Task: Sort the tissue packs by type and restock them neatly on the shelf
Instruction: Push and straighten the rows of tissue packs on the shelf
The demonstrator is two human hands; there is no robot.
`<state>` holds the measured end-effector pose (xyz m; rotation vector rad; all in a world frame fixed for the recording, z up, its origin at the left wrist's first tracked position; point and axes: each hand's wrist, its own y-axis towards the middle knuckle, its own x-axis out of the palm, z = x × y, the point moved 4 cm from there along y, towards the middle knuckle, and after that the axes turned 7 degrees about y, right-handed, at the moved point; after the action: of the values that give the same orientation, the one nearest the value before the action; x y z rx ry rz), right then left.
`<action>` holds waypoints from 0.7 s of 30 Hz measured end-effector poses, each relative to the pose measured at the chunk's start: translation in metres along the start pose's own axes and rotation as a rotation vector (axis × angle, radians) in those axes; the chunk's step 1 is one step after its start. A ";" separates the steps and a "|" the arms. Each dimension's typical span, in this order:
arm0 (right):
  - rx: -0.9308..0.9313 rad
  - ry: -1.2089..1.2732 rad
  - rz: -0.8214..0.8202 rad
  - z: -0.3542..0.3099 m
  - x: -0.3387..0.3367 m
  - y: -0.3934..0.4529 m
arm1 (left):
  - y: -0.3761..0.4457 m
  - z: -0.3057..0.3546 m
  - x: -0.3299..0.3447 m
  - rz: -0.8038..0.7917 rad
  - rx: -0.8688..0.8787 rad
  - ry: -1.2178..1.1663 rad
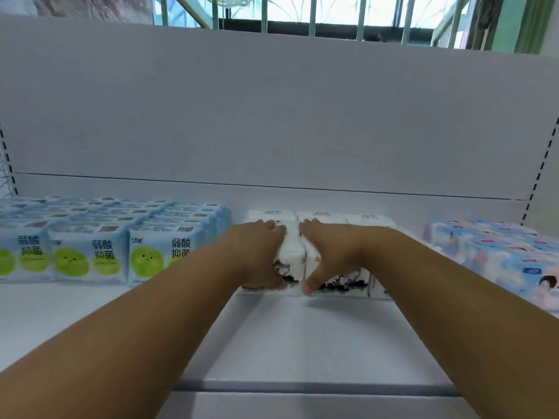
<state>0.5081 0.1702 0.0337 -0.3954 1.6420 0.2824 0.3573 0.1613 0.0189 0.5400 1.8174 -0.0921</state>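
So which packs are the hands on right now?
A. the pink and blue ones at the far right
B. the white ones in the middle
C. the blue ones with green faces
B: both the left hand and right hand grip the white packs in the middle of the shelf.

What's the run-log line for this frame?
stage: aligning white packs | left hand: on packs | right hand: on packs | green packs: left | blue-pink packs: right | shelf
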 end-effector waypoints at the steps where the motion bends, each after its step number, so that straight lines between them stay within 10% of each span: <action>1: 0.000 -0.016 0.005 -0.001 0.002 0.000 | 0.002 0.000 0.002 0.012 -0.002 -0.003; 8: 0.073 0.076 -0.004 -0.004 -0.006 0.004 | -0.005 -0.007 -0.009 -0.010 -0.019 -0.163; 14: 0.135 0.433 0.110 -0.020 -0.031 0.012 | -0.025 -0.036 -0.010 0.287 -0.342 -1.211; 21: 0.194 0.181 0.119 -0.046 -0.008 0.068 | -0.017 -0.029 0.019 0.125 -0.768 -1.909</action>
<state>0.4383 0.2138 0.0436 -0.1800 1.8562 0.1776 0.3201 0.1620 0.0069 -0.1157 -0.1237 0.1504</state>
